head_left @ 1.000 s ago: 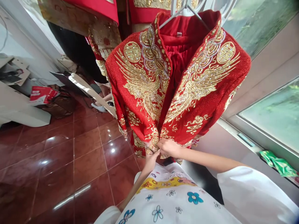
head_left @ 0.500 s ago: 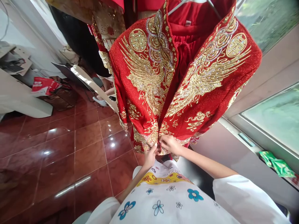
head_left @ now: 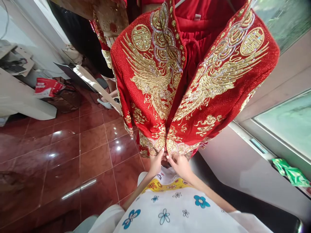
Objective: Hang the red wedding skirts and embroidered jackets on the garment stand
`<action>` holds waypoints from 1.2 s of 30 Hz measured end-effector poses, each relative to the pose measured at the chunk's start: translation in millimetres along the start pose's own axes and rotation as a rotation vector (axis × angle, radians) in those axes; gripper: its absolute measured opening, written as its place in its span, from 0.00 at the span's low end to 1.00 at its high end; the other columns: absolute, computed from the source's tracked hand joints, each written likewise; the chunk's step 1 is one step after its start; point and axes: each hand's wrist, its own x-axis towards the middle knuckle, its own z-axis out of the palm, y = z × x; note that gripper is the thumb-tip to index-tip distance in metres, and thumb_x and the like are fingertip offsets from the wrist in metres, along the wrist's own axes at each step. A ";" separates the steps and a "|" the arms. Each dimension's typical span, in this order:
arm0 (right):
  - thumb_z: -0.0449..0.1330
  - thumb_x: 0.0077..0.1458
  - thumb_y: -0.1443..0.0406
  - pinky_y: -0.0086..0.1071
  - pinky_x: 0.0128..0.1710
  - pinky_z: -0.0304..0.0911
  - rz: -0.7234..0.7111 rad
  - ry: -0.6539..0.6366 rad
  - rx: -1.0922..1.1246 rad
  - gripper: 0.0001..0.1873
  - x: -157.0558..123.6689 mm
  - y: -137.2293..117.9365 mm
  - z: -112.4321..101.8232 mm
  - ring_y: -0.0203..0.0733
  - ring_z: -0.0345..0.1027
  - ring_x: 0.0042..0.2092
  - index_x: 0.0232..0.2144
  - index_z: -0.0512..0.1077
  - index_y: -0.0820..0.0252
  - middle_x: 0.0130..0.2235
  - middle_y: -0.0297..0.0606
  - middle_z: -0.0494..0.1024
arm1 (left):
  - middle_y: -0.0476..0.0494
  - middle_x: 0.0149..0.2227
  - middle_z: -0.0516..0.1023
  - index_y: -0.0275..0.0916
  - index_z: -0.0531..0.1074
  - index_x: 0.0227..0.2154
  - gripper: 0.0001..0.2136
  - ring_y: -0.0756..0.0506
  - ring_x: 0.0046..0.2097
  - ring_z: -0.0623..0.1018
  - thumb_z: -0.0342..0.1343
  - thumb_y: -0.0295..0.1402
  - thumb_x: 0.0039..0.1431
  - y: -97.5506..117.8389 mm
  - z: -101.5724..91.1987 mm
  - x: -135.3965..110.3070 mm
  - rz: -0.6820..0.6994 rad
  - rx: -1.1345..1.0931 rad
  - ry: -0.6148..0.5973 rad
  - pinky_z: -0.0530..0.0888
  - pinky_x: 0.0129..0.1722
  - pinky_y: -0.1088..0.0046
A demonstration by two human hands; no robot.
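Note:
A red jacket [head_left: 155,97] with gold embroidery and beads hangs before me, its collar spread wide and its front edges meeting near the hem. My left hand [head_left: 156,161] pinches the bottom of the left front edge, thumb on top. Beside it, my right hand [head_left: 179,163] grips the hem of the other front edge, its thumb close to the left thumb. Fingertips of both hands are hidden under the fabric. Inside the open neck, a red gathered garment [head_left: 194,35] with a tie shows.
Another embellished garment [head_left: 111,22] hangs behind at the left. A pale wooden piece [head_left: 97,87] and a dark panel stand beside the jacket. A red packet [head_left: 47,87] lies on a brown bag [head_left: 63,100]. Green packets [head_left: 290,171] sit on the right ledge below windows.
My right hand has moved down from the front closure to the hem, lowering its forearm. The jacket appears slightly closer, and its two round hem motifs now show side by side.

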 end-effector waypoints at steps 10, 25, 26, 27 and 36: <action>0.68 0.39 0.55 0.35 0.36 0.64 0.167 -0.074 1.536 0.17 14.0 1.0 28.0 0.41 0.68 0.35 0.30 0.73 0.58 0.34 0.37 0.77 | 0.48 0.28 0.75 0.37 0.65 0.33 0.20 0.50 0.23 0.74 0.65 0.38 0.38 3.1 5.5 0.2 -0.041 0.080 -0.001 0.65 0.18 0.78; 0.68 0.37 0.63 0.35 0.33 0.66 0.138 0.066 1.551 0.10 24.8 -28.1 21.6 0.41 0.68 0.27 0.18 0.69 0.60 0.20 0.34 0.72 | 0.54 0.18 0.66 0.37 0.63 0.21 0.11 0.54 0.21 0.66 0.60 0.35 0.47 4.9 0.2 0.5 0.171 0.147 -0.118 0.64 0.23 0.77; 0.68 0.36 0.63 0.36 0.33 0.66 0.153 0.067 1.550 0.10 25.1 -28.0 22.2 0.41 0.68 0.27 0.18 0.69 0.60 0.19 0.34 0.72 | 0.54 0.18 0.65 0.37 0.62 0.20 0.12 0.54 0.21 0.65 0.60 0.35 0.47 4.6 -0.9 0.3 0.179 0.152 -0.126 0.64 0.23 0.77; 0.68 0.36 0.63 0.36 0.33 0.66 0.166 0.066 1.547 0.11 25.2 -27.4 22.8 0.41 0.67 0.26 0.18 0.69 0.60 0.19 0.34 0.72 | 0.54 0.18 0.65 0.37 0.61 0.20 0.12 0.54 0.21 0.65 0.59 0.35 0.48 4.1 -1.8 0.2 0.184 0.157 -0.132 0.64 0.23 0.77; 0.69 0.30 0.66 0.39 0.40 0.66 0.261 0.135 1.560 0.14 18.1 -22.2 22.4 0.45 0.71 0.36 0.25 0.72 0.59 0.30 0.35 0.78 | 0.52 0.22 0.69 0.37 0.65 0.27 0.11 0.53 0.24 0.69 0.62 0.36 0.45 -5.1 -3.8 1.7 0.100 0.082 -0.040 0.66 0.25 0.77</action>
